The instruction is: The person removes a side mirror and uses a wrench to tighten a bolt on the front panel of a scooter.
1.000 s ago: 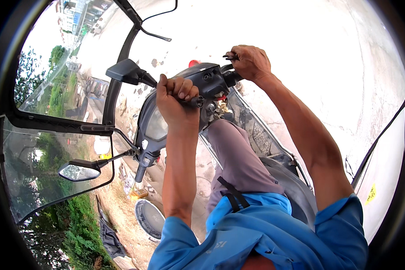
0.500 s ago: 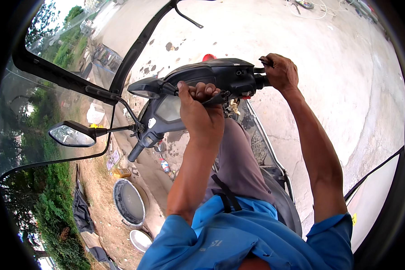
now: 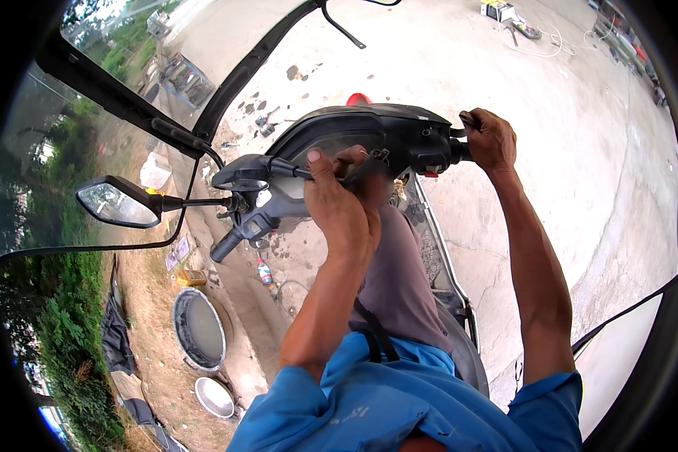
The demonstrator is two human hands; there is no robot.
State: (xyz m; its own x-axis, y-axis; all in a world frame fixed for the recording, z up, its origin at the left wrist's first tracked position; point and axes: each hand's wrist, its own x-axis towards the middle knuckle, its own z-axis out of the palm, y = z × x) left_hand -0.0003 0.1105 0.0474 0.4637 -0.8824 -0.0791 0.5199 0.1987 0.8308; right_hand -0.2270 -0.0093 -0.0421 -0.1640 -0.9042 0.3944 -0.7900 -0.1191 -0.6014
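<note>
My left hand (image 3: 337, 197) is curled around the stem end of a black mirror (image 3: 239, 177), fingers partly blurred, over the middle of the black scooter handlebar cover (image 3: 373, 122). My right hand (image 3: 491, 142) is closed on the right handlebar grip (image 3: 460, 153), with fingers at the brake lever. Another mirror (image 3: 117, 202) stands out to the left on a stem, above the left handlebar grip (image 3: 223, 247). My leg in grey trousers (image 3: 399, 279) is below the handlebar.
A black canopy frame (image 3: 256, 64) with clear panels surrounds the left and front. Outside lie a bucket (image 3: 199, 329), a white basin (image 3: 215, 395), a yellow jug (image 3: 190, 278), a bottle (image 3: 264, 272) and green shrubs (image 3: 75, 339). Tools and hoses (image 3: 526, 30) lie on the pavement at top right.
The view has shifted, so the handlebar sits more rightward. My left hand has turned with the mirror, whose head dropped toward the cover. My right hand keeps its grip.
</note>
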